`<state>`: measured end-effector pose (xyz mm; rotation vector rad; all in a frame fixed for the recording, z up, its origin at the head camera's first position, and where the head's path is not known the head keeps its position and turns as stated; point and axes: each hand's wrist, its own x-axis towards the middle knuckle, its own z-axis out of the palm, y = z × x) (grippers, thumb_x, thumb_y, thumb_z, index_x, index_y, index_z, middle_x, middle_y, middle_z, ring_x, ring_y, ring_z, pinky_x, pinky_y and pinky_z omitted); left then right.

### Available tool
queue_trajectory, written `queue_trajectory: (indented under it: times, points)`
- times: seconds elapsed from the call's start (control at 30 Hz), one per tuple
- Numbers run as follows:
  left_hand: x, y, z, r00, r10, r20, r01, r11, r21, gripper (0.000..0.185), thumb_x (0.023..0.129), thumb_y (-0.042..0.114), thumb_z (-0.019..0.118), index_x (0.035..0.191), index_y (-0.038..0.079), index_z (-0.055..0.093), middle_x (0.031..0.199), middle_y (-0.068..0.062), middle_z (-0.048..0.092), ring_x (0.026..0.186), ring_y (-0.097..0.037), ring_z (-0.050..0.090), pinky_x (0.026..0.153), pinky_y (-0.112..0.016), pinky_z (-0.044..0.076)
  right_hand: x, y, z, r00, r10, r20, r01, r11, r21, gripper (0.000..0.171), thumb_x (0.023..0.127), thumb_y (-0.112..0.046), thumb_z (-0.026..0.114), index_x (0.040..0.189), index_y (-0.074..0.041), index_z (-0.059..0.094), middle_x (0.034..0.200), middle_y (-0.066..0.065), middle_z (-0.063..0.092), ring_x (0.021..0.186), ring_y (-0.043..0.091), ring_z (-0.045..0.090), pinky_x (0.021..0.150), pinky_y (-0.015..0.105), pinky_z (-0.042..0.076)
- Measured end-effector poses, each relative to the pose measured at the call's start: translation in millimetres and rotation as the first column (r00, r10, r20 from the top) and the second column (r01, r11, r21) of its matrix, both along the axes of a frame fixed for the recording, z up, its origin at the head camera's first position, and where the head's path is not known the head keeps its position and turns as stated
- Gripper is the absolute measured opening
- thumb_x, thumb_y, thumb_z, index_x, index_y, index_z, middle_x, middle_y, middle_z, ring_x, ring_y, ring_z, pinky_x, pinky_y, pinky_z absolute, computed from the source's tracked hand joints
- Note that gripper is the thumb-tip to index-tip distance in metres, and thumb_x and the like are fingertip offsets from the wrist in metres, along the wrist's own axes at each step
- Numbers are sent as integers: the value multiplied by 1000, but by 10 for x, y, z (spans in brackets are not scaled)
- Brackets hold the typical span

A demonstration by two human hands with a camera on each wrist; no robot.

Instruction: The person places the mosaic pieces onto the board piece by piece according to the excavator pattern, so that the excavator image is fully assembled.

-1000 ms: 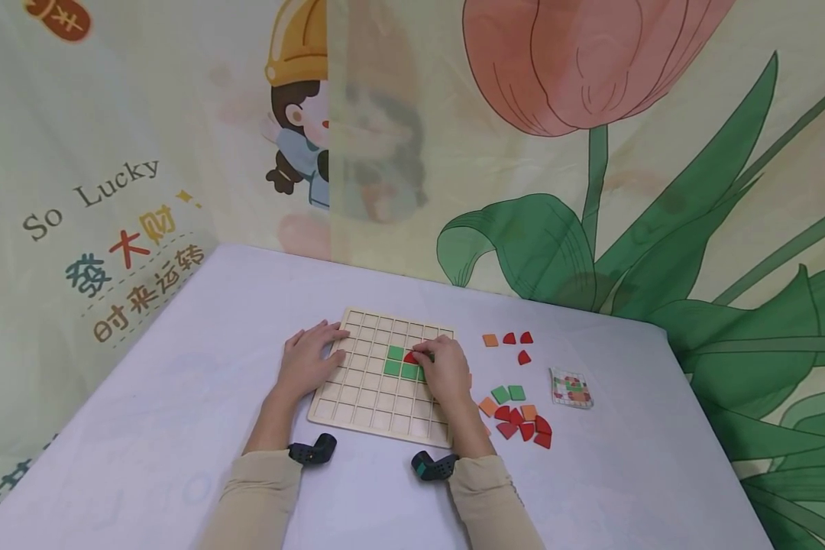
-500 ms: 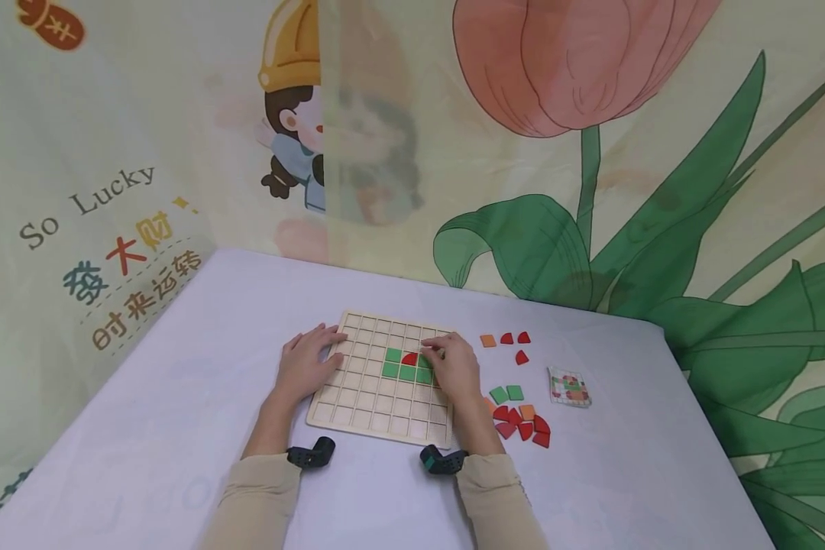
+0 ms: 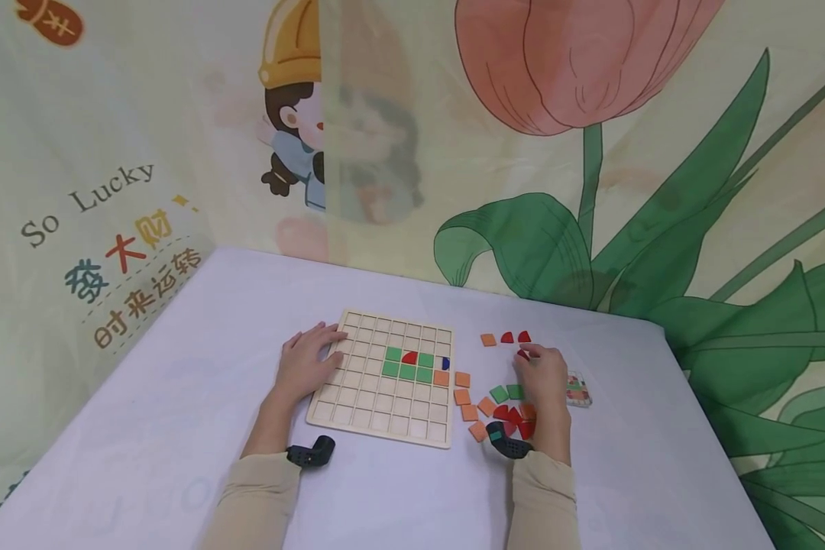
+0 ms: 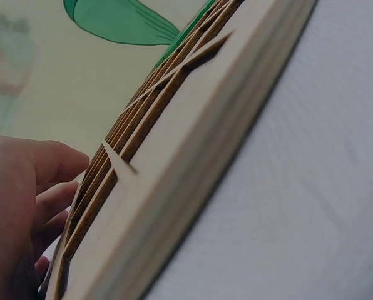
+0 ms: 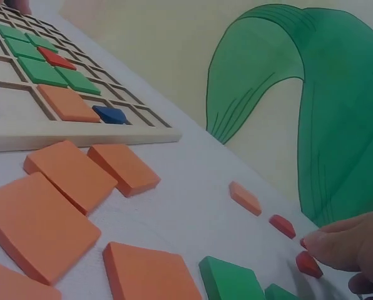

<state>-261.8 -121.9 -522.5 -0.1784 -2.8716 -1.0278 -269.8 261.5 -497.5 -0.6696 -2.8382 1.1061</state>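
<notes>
The left hand [image 3: 309, 357] rests on the left edge of a square wooden grid board [image 3: 357, 416]. Its fingers reach over the rim, and the left wrist view shows the fingertips at the grid cells. Green square tiles [image 3: 407, 372], a red quarter-circle tile [image 3: 409, 357], an orange square tile [image 3: 441, 378] and a blue half-round tile [image 3: 445, 363] sit in cells. To the right of the board, the right hand [image 3: 545, 374] pinches a red quarter-circle tile [image 5: 309, 264] at its fingertips, low over the table. The fingers partly cover that tile in the head view.
Loose orange squares [image 3: 462, 396], green squares [image 3: 499, 394] and red quarter-circles [image 3: 514, 415] lie right of the board. An orange square [image 3: 488, 340] and two red quarter-circles [image 3: 507, 338] lie farther back. A patterned card [image 3: 579, 389] is partly behind the right hand.
The right hand has left the board and moved right to the red quarter-circle tile. It uncovers the green, orange and blue tiles at the board's right side. The left hand stays put.
</notes>
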Motion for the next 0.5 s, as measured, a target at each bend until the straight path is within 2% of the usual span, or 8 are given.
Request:
queue_trajectory:
  times: [0.13,0.27,0.4,0.5]
  points:
    - [-3,-5,11,1000,-2,-2,2,1000,1,41,89,25,56,128,14,59,146,-10,46,141,-30,32,114,-56,13,3,13,3,1000,-10,2,10,1000,-9,43,92,-25,61,133,-13,55,133,18,46,126,34,40,97,49,48]
    - [-1,-6,21,1000,2,1,-2,1000,8,41,89,25,56,128,13,59,146,-10,46,141,-30,31,114,-56,12,-32,-38,2,996,81,-39,-78,994,78,44,92,-24,61,134,-14,55,138,21,41,129,36,33,96,52,47]
    - [3,-3,20,1000,6,8,-6,1000,7,41,89,24,56,128,14,59,146,-11,45,141,-30,31,114,-57,12,-97,-151,-26,976,218,-19,-209,957,200,50,92,-27,60,139,-15,48,141,24,33,127,42,28,98,55,42]
    - [7,2,21,1000,3,8,-3,1000,6,41,89,25,56,128,13,59,146,-11,45,141,-31,31,114,-57,12,-130,-237,-75,966,255,50,-259,932,253,56,91,-31,61,143,-19,43,140,24,31,124,42,28,97,55,38]
